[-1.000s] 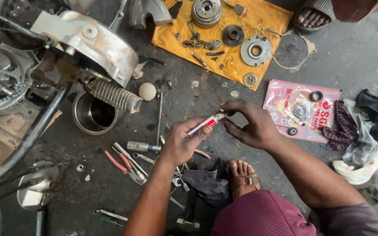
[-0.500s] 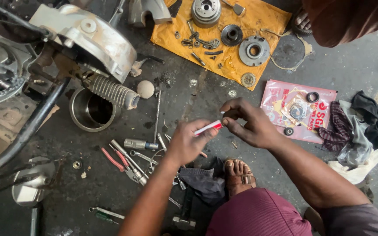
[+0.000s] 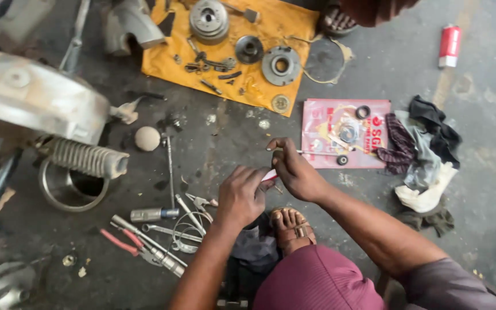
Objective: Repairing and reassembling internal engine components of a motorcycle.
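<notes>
Left hand (image 3: 241, 195) and right hand (image 3: 295, 169) now closer together, both gripping small red-and-white tube (image 3: 270, 175), more hidden than before.

A yellow cloth (image 3: 162, 66) bearing metal parts is spread on the floor (image 3: 489, 189); pliers (image 3: 123, 243), rags (image 3: 426, 155) and a red can (image 3: 449, 46) are scattered around.

Flat pink plastic packet (image 3: 345, 133) with red print lies just right of the yellow sheet (image 3: 162, 66); a red-and-white can (image 3: 449, 45) lies further right.
</notes>
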